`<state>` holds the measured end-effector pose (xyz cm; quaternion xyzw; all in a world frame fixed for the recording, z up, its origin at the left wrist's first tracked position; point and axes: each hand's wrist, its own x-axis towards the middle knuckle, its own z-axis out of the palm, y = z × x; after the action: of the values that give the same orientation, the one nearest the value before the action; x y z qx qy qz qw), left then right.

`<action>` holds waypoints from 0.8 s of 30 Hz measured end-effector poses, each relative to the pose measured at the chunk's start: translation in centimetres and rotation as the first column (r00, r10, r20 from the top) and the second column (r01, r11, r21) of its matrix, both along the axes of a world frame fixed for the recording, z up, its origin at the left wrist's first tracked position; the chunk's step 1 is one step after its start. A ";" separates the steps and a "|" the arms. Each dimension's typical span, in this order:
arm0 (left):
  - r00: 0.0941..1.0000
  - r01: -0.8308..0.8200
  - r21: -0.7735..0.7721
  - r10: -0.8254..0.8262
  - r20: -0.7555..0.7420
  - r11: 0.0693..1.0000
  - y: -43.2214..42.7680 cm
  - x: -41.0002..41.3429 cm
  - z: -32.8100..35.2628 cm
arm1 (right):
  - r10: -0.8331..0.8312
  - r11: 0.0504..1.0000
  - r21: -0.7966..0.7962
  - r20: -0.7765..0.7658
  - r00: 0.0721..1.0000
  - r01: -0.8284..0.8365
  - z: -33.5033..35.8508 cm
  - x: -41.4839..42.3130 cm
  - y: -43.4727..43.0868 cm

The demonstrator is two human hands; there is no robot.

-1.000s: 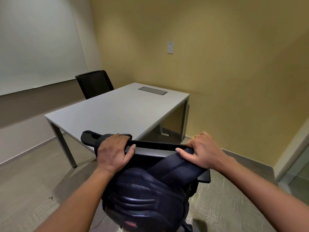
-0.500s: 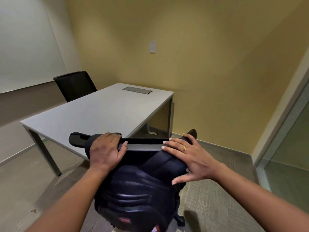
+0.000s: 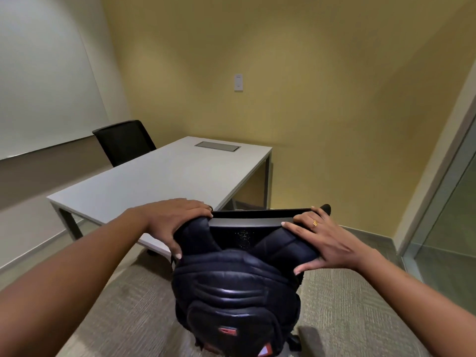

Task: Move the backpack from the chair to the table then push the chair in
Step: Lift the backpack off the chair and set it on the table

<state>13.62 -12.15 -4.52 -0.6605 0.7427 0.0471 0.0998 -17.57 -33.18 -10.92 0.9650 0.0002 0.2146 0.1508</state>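
Note:
A dark navy backpack (image 3: pixel 237 292) hangs behind the back of a black chair (image 3: pixel 257 219), its two padded shoulder straps looped over the chair's top edge. My left hand (image 3: pixel 175 222) wraps the left strap, fingers over the top and thumb underneath. My right hand (image 3: pixel 322 243) lies on the right strap with fingers spread across the chair's top edge and thumb below the strap. The grey table (image 3: pixel 167 181) stands just beyond the chair. The chair's seat and base are hidden behind the backpack.
A second black chair (image 3: pixel 123 143) stands at the table's far side, near a whiteboard (image 3: pixel 38 86). A grey cable flap (image 3: pixel 217 146) is set into the tabletop. A glass wall (image 3: pixel 450 228) runs along the right. The floor is carpet.
My left hand has slid from the chair's top edge onto the left strap. My right hand has loosened from a closed grip to spread fingers. The view has swung back leftward.

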 end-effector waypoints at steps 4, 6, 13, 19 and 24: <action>0.987 0.131 -0.019 -0.129 0.096 0.991 -1.1 1.4 0.7 | -0.017 0.999 -0.027 0.011 1.000 0.017 0.1 -0.3 0.7; 0.981 0.154 -0.025 -0.150 0.125 0.988 -1.3 1.7 0.9 | -0.022 0.999 -0.032 0.018 1.000 0.022 0.2 -0.4 1.0; 0.970 0.153 -0.064 -0.137 0.200 0.986 -0.2 2.5 1.3 | -0.042 0.997 -0.063 0.030 0.999 0.043 0.9 -0.5 3.1; 0.922 0.191 -0.154 -0.123 0.367 0.969 1.9 3.8 2.1 | -0.047 0.998 -0.046 0.007 0.999 0.047 2.3 0.8 5.4; 0.890 0.129 -0.167 -0.040 0.453 0.978 3.3 4.3 3.2 | -0.052 0.999 0.012 -0.015 0.999 0.052 3.7 1.7 6.7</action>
<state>17.95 -8.86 -1.28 -0.6269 0.7290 -0.1824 0.2056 -15.83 -26.50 -7.24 0.9672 -0.0249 0.2033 0.1503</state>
